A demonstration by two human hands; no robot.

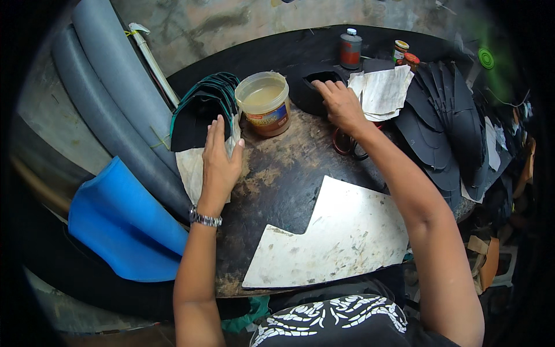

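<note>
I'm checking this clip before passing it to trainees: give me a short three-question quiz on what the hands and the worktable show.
1. True or false: the left hand rests flat on a stained sheet of paper beside the stack of black cut pieces with green edges.
2. What does the right hand touch? A) the open tub of pale glue B) a black shoe-upper piece C) the white angular board
3. Fill in: a wristwatch is worn on the ___ wrist.

Key: 1 true; 2 B; 3 left.
</note>
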